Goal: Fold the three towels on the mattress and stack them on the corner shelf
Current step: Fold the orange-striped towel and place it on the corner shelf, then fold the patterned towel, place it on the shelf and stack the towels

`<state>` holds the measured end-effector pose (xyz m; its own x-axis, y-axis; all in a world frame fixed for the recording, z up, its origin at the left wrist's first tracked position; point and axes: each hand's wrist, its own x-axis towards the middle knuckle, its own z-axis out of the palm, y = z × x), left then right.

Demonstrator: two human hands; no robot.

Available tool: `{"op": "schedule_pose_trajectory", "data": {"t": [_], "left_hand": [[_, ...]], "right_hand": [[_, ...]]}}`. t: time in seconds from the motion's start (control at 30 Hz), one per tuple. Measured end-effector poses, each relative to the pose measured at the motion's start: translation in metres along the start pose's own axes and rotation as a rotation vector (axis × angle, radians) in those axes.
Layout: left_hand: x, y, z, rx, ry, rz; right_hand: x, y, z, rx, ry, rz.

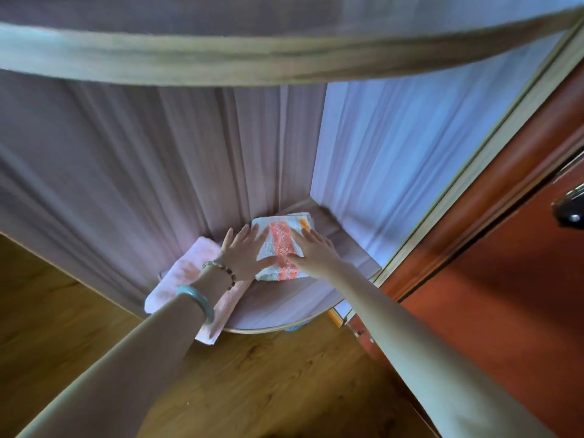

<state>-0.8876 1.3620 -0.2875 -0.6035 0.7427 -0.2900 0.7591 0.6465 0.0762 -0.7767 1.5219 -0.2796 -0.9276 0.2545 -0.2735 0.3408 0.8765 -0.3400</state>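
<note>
A folded striped towel (pixel 280 245), white with a coral band, lies just below the frame's centre on the corner shelf (pixel 284 306). Its long axis runs almost straight up the frame, far end pointing into the corner. The left hand (pixel 245 251) lies flat on its left edge and the right hand (pixel 313 251) flat on its right edge, fingers straight and spread, gripping nothing. Layered edges at its upper right may be a second towel; blur hides that. A pink towel (pixel 186 275) lies lower left under the left forearm, slanting up-right, its near end overhanging the shelf.
</note>
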Motion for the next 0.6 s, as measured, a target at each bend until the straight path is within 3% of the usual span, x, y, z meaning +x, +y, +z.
{"op": "schedule_pose_trajectory", "data": {"t": [0.23,0.43,0.6], "left_hand": [[-0.135,-0.017,-0.076,-0.529,0.119,-0.026],[-0.278,-0.015,-0.140,-1.141,0.317,-0.210],[-0.390,-0.041,-0.200,-1.225,0.565,-0.328]], "right_hand": [[-0.106,-0.089,-0.084,0.188,-0.106,-0.174],[-0.186,-0.194,-0.146,0.347,-0.230,-0.365],[-0.206,-0.281,-0.193,0.545,-0.250,-0.457]]}}
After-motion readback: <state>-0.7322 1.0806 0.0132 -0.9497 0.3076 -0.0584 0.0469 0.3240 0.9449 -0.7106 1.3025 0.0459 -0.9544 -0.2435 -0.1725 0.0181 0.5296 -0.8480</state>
